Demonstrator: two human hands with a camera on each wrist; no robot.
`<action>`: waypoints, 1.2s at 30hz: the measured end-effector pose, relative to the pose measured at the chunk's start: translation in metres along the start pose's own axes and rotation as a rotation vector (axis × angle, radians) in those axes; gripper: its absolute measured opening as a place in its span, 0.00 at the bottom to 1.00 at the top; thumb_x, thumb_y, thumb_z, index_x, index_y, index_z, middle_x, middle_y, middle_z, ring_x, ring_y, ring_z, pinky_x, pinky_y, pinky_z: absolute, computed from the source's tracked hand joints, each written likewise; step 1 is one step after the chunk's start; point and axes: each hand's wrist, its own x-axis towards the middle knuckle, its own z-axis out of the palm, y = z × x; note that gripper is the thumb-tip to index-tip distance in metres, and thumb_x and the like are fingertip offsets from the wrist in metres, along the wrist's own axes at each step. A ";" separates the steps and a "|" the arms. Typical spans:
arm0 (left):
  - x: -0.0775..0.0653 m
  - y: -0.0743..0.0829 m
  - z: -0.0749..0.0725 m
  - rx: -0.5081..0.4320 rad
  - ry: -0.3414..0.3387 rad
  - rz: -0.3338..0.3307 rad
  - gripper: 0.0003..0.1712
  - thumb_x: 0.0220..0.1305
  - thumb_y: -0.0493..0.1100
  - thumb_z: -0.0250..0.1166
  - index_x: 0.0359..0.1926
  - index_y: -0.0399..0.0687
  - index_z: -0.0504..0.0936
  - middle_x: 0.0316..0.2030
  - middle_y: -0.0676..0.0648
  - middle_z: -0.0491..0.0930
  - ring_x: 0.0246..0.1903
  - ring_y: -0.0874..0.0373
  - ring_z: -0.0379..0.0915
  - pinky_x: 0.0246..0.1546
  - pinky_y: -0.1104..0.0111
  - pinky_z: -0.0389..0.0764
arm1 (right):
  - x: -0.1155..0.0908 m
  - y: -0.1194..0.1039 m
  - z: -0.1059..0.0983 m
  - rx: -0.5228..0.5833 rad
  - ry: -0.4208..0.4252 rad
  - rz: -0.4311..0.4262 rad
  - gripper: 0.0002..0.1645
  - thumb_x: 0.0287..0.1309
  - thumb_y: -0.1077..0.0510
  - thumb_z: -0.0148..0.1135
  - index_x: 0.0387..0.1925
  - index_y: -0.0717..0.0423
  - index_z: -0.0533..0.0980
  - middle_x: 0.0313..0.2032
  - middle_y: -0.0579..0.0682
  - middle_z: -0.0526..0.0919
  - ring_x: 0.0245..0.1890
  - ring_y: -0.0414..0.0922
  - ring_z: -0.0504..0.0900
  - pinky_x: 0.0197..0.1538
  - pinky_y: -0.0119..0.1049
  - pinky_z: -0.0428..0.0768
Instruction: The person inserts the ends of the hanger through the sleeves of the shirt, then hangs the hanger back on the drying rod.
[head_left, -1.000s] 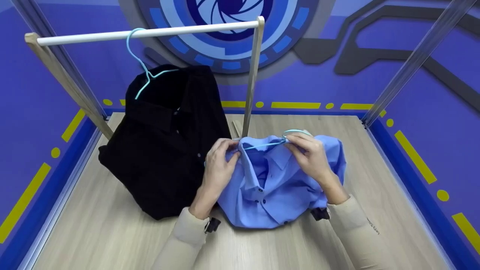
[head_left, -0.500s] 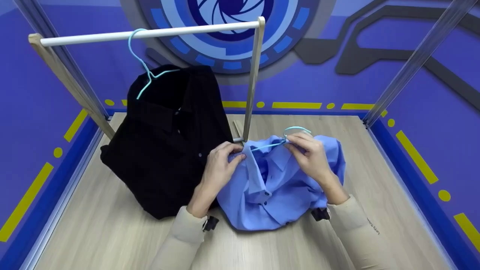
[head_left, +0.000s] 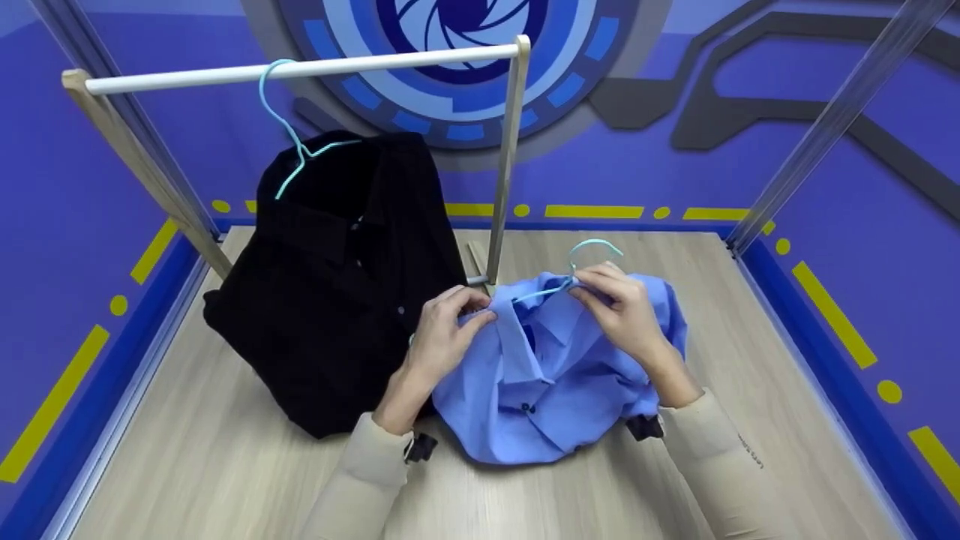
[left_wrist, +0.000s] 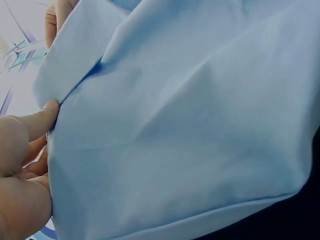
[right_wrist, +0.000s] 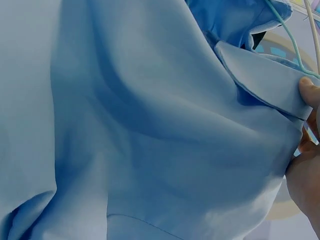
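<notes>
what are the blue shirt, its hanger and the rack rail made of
Blue shirt: thin woven cloth, matte, creasing softly; probably cotton or a blend. Hanger: slim pale teal rod, likely coated wire or plastic. Rail: smooth white rod, plastic or painted; its posts look like bare wood.

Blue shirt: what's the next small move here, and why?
Probably lift the blue shirt by the hanger toward the rail: the right hand pinches the hanger neck, the left hand grips the collar, and the shirt lies on the table.
</notes>
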 end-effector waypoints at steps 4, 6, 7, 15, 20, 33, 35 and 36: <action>0.000 -0.002 0.000 -0.010 0.011 0.013 0.07 0.62 0.38 0.75 0.37 0.40 0.86 0.33 0.49 0.83 0.35 0.57 0.79 0.38 0.65 0.81 | -0.001 0.001 -0.002 0.007 -0.009 0.025 0.17 0.53 0.81 0.67 0.43 0.66 0.86 0.39 0.56 0.87 0.41 0.50 0.83 0.47 0.27 0.78; -0.001 -0.003 -0.001 -0.014 0.019 0.018 0.06 0.62 0.38 0.74 0.37 0.40 0.86 0.33 0.49 0.82 0.34 0.57 0.79 0.37 0.65 0.80 | 0.000 0.000 -0.003 0.015 -0.007 0.039 0.17 0.54 0.82 0.66 0.42 0.67 0.86 0.39 0.56 0.87 0.39 0.49 0.83 0.45 0.27 0.77; -0.001 -0.003 -0.001 -0.017 0.020 0.018 0.06 0.62 0.38 0.74 0.37 0.40 0.86 0.33 0.49 0.82 0.34 0.57 0.79 0.37 0.65 0.80 | 0.001 -0.001 -0.004 0.023 -0.003 0.047 0.16 0.54 0.83 0.65 0.42 0.67 0.85 0.38 0.57 0.87 0.38 0.49 0.82 0.44 0.26 0.77; -0.002 -0.008 -0.005 -0.037 0.017 0.001 0.07 0.63 0.39 0.74 0.37 0.40 0.86 0.33 0.50 0.82 0.33 0.57 0.78 0.37 0.66 0.79 | 0.010 -0.025 -0.014 0.074 0.025 0.126 0.11 0.59 0.81 0.62 0.41 0.72 0.84 0.38 0.62 0.86 0.39 0.45 0.83 0.43 0.27 0.77; -0.003 -0.009 -0.007 -0.037 0.017 -0.002 0.07 0.64 0.39 0.73 0.37 0.40 0.86 0.33 0.49 0.82 0.34 0.57 0.78 0.37 0.65 0.79 | 0.009 -0.025 -0.017 0.089 0.018 0.164 0.12 0.61 0.81 0.60 0.43 0.73 0.84 0.40 0.63 0.86 0.41 0.43 0.83 0.44 0.27 0.78; -0.004 -0.013 -0.011 -0.024 0.020 0.000 0.05 0.65 0.38 0.73 0.37 0.40 0.85 0.33 0.50 0.81 0.34 0.58 0.77 0.37 0.67 0.79 | 0.005 -0.021 -0.026 0.076 0.006 0.220 0.10 0.63 0.79 0.60 0.43 0.74 0.83 0.40 0.65 0.85 0.38 0.41 0.80 0.41 0.26 0.75; -0.004 -0.013 -0.012 -0.021 0.019 -0.003 0.05 0.65 0.38 0.73 0.37 0.40 0.85 0.33 0.51 0.81 0.34 0.59 0.77 0.37 0.67 0.79 | 0.005 -0.020 -0.026 0.076 0.007 0.218 0.10 0.63 0.79 0.59 0.43 0.74 0.83 0.40 0.65 0.85 0.38 0.41 0.79 0.41 0.26 0.75; -0.004 -0.014 -0.012 -0.020 0.019 -0.003 0.05 0.65 0.38 0.73 0.37 0.40 0.85 0.33 0.51 0.81 0.34 0.59 0.77 0.37 0.67 0.79 | 0.005 -0.020 -0.027 0.077 0.008 0.219 0.10 0.63 0.79 0.59 0.43 0.74 0.83 0.39 0.65 0.85 0.38 0.41 0.80 0.41 0.26 0.75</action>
